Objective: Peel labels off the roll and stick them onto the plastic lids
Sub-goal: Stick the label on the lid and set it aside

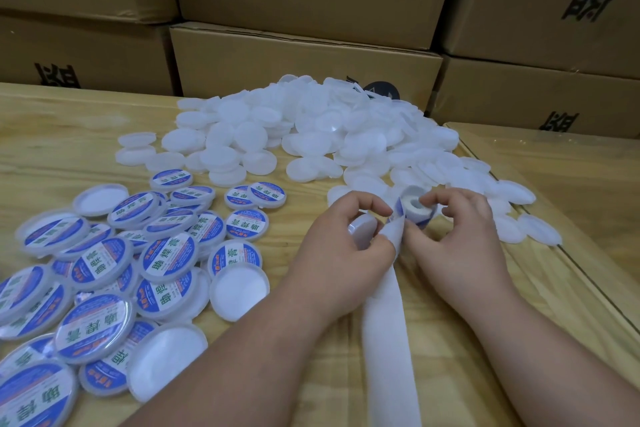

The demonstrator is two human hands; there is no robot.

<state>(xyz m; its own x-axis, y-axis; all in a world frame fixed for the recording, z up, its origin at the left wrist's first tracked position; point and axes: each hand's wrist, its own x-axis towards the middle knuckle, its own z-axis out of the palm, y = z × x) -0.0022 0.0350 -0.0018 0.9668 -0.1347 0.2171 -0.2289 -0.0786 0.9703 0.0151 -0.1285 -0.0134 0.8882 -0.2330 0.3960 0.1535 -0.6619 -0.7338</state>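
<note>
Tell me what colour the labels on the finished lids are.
Blue and white with green characters, on the labelled lids, seen in the head view.

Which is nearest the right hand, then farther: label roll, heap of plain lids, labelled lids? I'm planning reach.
From the right hand:
1. Label roll, at its fingertips.
2. Heap of plain lids, just beyond.
3. Labelled lids, far left.

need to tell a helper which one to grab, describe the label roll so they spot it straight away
Start at the heap of plain white plastic lids against the brown cardboard boxes, then come down to its near edge. The small white label roll sits there between the left hand and right hand, the only thing trailing a long white backing strip.
</note>
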